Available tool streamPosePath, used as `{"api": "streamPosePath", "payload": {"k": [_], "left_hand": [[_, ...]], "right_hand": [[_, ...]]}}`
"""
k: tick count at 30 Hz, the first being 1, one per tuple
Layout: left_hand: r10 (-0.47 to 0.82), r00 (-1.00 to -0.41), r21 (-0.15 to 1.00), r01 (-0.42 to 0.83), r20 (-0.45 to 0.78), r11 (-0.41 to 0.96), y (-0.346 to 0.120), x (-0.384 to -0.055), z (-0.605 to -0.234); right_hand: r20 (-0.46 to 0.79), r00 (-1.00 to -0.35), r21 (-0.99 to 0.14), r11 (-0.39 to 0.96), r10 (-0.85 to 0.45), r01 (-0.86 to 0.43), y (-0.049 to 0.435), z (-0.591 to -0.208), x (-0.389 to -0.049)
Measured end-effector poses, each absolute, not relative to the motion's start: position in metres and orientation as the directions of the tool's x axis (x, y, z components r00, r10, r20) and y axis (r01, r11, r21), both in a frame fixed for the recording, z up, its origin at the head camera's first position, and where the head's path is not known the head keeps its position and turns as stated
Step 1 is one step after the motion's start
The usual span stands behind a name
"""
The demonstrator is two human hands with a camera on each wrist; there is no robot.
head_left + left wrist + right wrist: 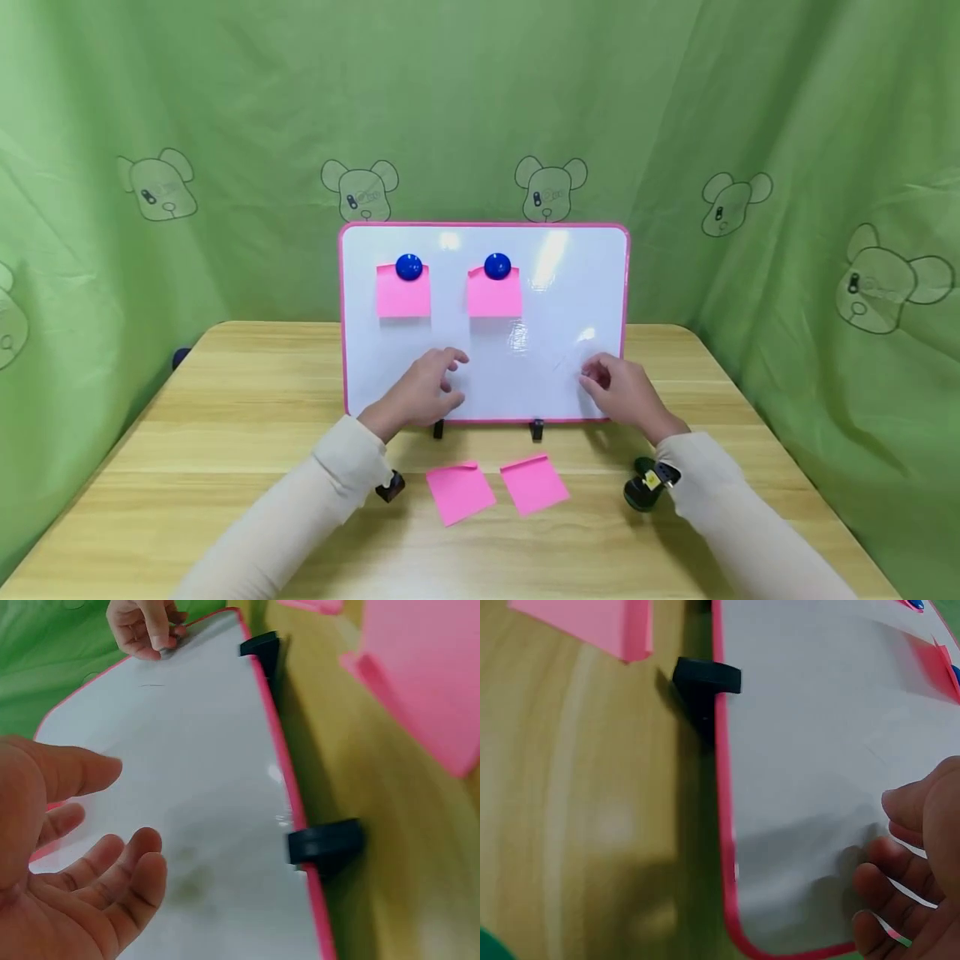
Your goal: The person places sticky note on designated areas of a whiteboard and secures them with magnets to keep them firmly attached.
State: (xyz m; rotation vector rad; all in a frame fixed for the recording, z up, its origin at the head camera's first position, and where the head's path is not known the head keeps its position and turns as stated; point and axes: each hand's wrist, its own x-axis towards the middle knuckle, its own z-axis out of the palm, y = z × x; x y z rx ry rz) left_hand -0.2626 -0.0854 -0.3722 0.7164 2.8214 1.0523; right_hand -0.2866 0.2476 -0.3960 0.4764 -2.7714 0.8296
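A whiteboard (540,367) with a pink frame stands upright on the table. Two pink sticky notes hang on its upper part, the left note (403,298) under a blue magnet (408,267), the other note (495,298) under a second blue magnet (497,266). My left hand (423,390) hovers in front of the board's lower left half, thumb and fingers apart with nothing between them, as the left wrist view shows. Near the lower right edge of the board is my right hand (622,390), its fingers loosely bent and bare in the right wrist view.
Two more pink notes, a left one (461,493) and a right one (535,485), lie on the table (262,467) before the board. Black stand feet (537,429) grip its bottom edge. A dark round object (641,493) sits below my right wrist. Green curtain (480,100) hangs behind.
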Motion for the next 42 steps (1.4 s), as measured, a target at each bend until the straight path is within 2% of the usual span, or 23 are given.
{"api": "streamPosePath", "payload": {"k": [10,16,27,42], "left_hand": [[0.536,-0.843,0.587,0.450,0.032,0.673,-0.095,-0.253,-0.397],[0.574,-0.819,0.570,0.464,-0.016,0.679,-0.099,-0.247,-0.409],[0.588,-0.809,0.553,0.481,-0.020,0.680,-0.102,-0.238,-0.423],[0.603,-0.791,0.479,0.492,-0.102,0.727,-0.101,-0.221,-0.429]], "right_hand": [[0.251,-0.918,-0.472,0.789,-0.307,-0.393,0.272,-0.415,-0.267],[0.150,-0.935,-0.475,0.805,-0.322,-0.354,0.285,-0.424,-0.259],[0.014,-0.940,-0.504,0.810,-0.340,-0.301,0.306,-0.428,-0.241],[-0.034,-0.930,-0.512,0.805,-0.367,-0.299,0.316,-0.436,-0.231]]}}
